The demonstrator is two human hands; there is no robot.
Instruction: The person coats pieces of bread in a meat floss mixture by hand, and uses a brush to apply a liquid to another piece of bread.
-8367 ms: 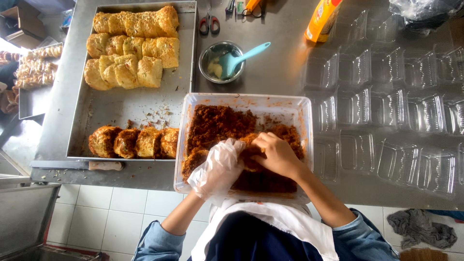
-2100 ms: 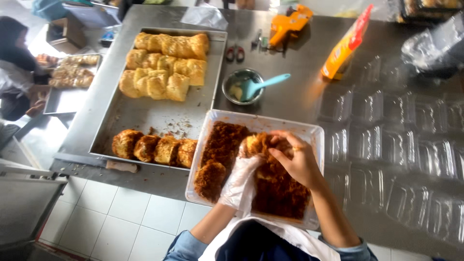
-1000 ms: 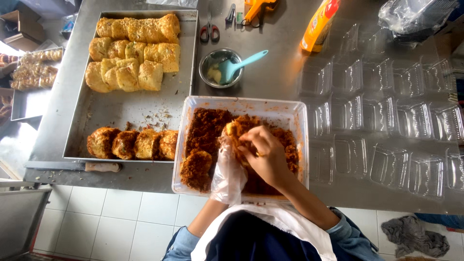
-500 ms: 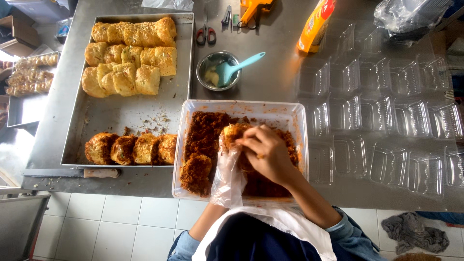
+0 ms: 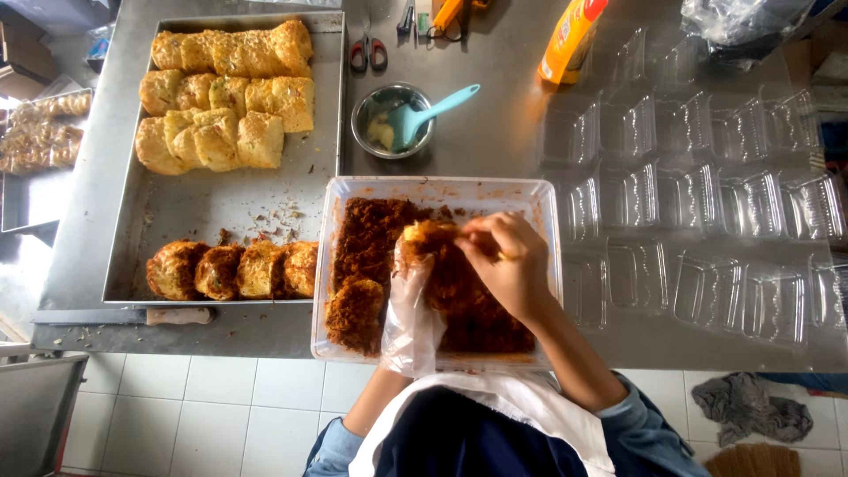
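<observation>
At the bottom of the frame the person's torso and both forearms come up from the lower edge. The left hand is wrapped in a loose clear plastic glove, so its fingers are hard to make out; it appears curled around a bread roll, holding it from below and from the left. The bare right hand is bent over the same roll from the right, fingertips pinched together against its top; whether they grip a bit of filling cannot be told. The roll sits between the two hands, just above centre frame, over a clear plastic tub of reddish-brown shredded filling. The hands hide much of the tub's middle.

Left of the tub, a large steel tray holds a row of four coated rolls along its near edge and a stack of pale plain rolls at its far end. A knife lies on the counter just below the tray.

Beyond the tub stands a small metal bowl with a teal spatula leaning in it. Right of centre, rows of empty clear clamshell boxes spread to the frame's edge, their outlines hard to separate. At the top edge, red-handled scissors and a yellow-orange bottle are cut off.
</observation>
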